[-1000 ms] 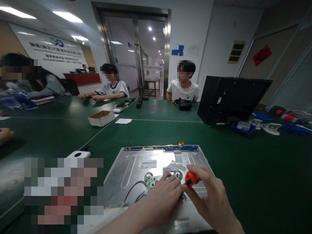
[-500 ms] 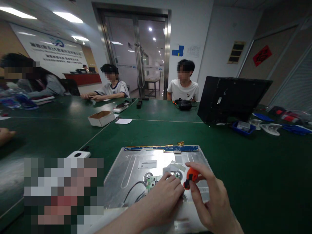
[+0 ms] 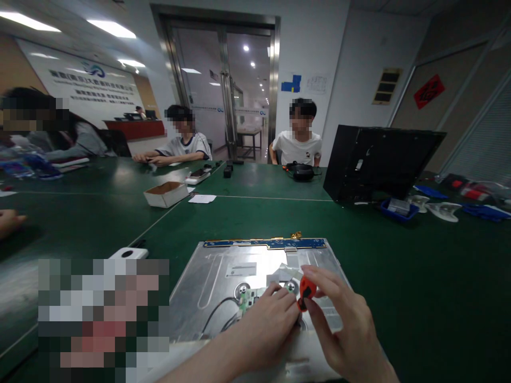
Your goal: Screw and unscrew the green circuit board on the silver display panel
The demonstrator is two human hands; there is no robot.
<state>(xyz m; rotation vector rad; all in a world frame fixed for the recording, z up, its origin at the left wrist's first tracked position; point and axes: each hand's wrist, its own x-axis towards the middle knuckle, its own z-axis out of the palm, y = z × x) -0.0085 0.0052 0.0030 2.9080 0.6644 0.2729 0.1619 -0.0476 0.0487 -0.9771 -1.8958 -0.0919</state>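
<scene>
The right hand point(image 3: 347, 316) pinches the orange tool point(image 3: 307, 287). The left hand point(image 3: 272, 315) covers part of the green board point(image 3: 248, 299); I can't tell its grip.

An orange tool point(image 3: 306, 285) tilts above a flat silver panel point(image 3: 219, 285).

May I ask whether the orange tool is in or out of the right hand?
In: the right hand pinches the tool between thumb and fingers.

I can see the left hand point(image 3: 277, 311) is bare, and so is the long arm point(image 3: 223, 351) behind it. The right hand point(image 3: 345, 319) is bare too, past the wrist point(image 3: 377, 364). Its fingers point(image 3: 325, 275) look long and thin.
</scene>
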